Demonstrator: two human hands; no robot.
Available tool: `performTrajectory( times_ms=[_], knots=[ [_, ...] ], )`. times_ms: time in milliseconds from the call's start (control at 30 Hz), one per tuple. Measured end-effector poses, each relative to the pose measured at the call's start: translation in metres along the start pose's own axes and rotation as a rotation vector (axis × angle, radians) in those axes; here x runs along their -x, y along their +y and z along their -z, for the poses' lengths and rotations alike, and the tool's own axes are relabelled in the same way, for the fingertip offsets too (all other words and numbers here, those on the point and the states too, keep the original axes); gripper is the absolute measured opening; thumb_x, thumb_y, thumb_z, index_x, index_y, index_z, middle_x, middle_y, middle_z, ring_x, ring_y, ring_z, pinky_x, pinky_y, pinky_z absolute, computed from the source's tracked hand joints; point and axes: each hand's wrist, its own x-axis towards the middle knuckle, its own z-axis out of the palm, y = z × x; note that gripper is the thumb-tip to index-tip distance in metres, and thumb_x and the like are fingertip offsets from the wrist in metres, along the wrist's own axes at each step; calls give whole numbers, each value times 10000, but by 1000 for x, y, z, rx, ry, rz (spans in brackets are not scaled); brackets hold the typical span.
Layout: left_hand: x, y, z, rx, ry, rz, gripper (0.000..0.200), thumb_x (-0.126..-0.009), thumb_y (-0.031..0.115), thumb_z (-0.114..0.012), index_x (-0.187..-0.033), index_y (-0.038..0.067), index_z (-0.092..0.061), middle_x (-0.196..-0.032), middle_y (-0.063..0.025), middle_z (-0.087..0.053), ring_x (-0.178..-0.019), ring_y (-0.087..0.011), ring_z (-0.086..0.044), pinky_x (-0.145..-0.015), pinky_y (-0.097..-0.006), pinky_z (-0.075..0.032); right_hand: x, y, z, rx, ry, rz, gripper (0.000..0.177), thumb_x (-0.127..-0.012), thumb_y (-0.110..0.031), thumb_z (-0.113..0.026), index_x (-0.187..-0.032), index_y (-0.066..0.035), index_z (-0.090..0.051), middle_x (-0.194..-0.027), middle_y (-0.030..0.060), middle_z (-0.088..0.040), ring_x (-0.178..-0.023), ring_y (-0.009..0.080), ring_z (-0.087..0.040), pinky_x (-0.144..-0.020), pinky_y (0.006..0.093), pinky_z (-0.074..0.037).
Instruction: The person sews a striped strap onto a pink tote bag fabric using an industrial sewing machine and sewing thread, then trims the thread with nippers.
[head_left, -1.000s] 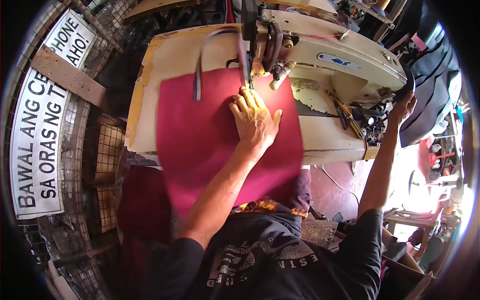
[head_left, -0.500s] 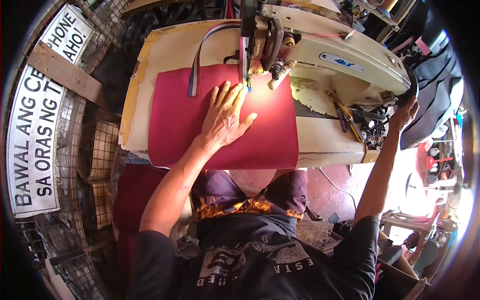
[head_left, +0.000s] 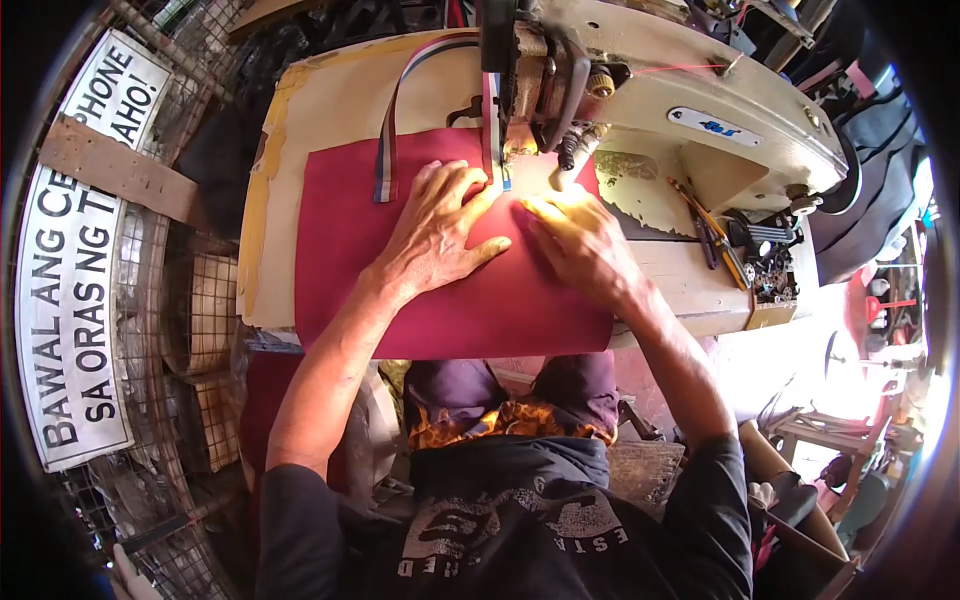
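A red fabric panel (head_left: 450, 320) lies under the head of a sewing machine (head_left: 640, 90). A striped strap (head_left: 387, 150) loops over it, one end on the panel at left and the other beneath the needle area. My left hand (head_left: 435, 230) rests on the panel, thumb spread and fingers slightly bent, its index finger close to the strap's right end. On the other side of that end, my right hand (head_left: 585, 240) presses the panel with its fingers stretched toward the presser foot. Neither hand grasps anything that I can see.
Several pens or tools (head_left: 715, 235) lie on the machine bed beside a bobbin winder (head_left: 770, 255). The handwheel (head_left: 850, 185) is at the far right. A wire grid with a white sign (head_left: 75, 330) stands at left. Dark material (head_left: 870, 190) hangs at right.
My right hand has left the handwheel and come onto the red panel beside the needle. My left fingers have bent more. The view has shifted slightly.
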Motion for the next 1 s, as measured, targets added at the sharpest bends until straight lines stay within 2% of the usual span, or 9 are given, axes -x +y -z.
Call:
performTrajectory(
  times_ms=[200,233,333,433,567,667,800,867,1000],
  knots=[
    [5,-2,-9,88,46,-33,656,-886,347,-735,-1415,17,-529,-1355,-192,-510,-1343,-407,-445,-1161,-526,-354,-10,10,-17,113,-153,33,315,-861,-102,-639,-1158,-1,-666,-967,142,-621,-851,329,-619,-717,460,-496],
    [5,-3,-11,77,49,-44,662,-878,354,-736,-1406,13,-529,-1341,-185,-510,-1337,-395,-448,-1166,-525,-345,-5,9,-15,126,-308,-65,407,-854,-99,-662,-1251,-10,-651,-1136,165,-610,-1004,348,-585,-901,455,-498],
    [3,-3,-7,90,-1,-29,667,-876,345,-739,-1417,19,-526,-1372,-192,-500,-1351,-406,-439,-1185,-537,-333,-6,11,-15,94,-281,-64,420,-855,-103,-664,-1264,-9,-643,-1128,165,-610,-1016,354,-587,-904,456,-499],
    [-2,-6,-4,108,-37,-11,671,-871,331,-744,-1427,26,-525,-1396,-200,-492,-1363,-417,-431,-1203,-549,-322,-8,13,-17,84,-224,-29,357,-879,-128,-645,-1205,18,-654,-976,144,-622,-820,321,-610,-706,455,-466],
    [-4,-14,-8,104,-47,-15,676,-849,309,-753,-1418,23,-529,-1383,-191,-489,-1366,-415,-424,-1210,-540,-324,-14,7,-3,99,-369,-117,424,-915,-186,-684,-1299,-18,-623,-1154,156,-607,-1017,362,-584,-888,464,-488],
    [-8,-16,-4,107,-39,-8,670,-844,296,-753,-1410,17,-530,-1376,-179,-479,-1352,-410,-432,-1212,-530,-330,-12,-12,61,24,-449,-172,425,-912,-97,-711,-1321,-30,-615,-1255,137,-617,-1123,329,-599,-958,446,-516],
    [-10,-17,-4,126,-24,-22,663,-850,296,-751,-1405,9,-529,-1357,-177,-480,-1333,-410,-442,-1208,-532,-335,12,20,190,174,-4,-470,351,-1016,-143,-586,-1354,-59,-628,-1319,100,-647,-1213,227,-605,-1041,386,-481],
    [-9,-19,-5,137,-30,-24,662,-851,295,-750,-1405,7,-529,-1355,-179,-482,-1332,-413,-446,-1206,-536,-335,-9,61,252,246,201,-498,338,-1085,-212,-509,-1365,-76,-640,-1331,85,-668,-1241,177,-611,-1074,356,-459],
    [-12,-21,-2,109,-21,-38,658,-852,299,-750,-1401,9,-532,-1353,-177,-486,-1330,-415,-453,-1209,-536,-332,-33,231,357,772,57,-537,342,-1059,-291,-554,-1321,-108,-676,-1234,130,-719,-1094,238,-694,-981,358,-510]
  ],
)
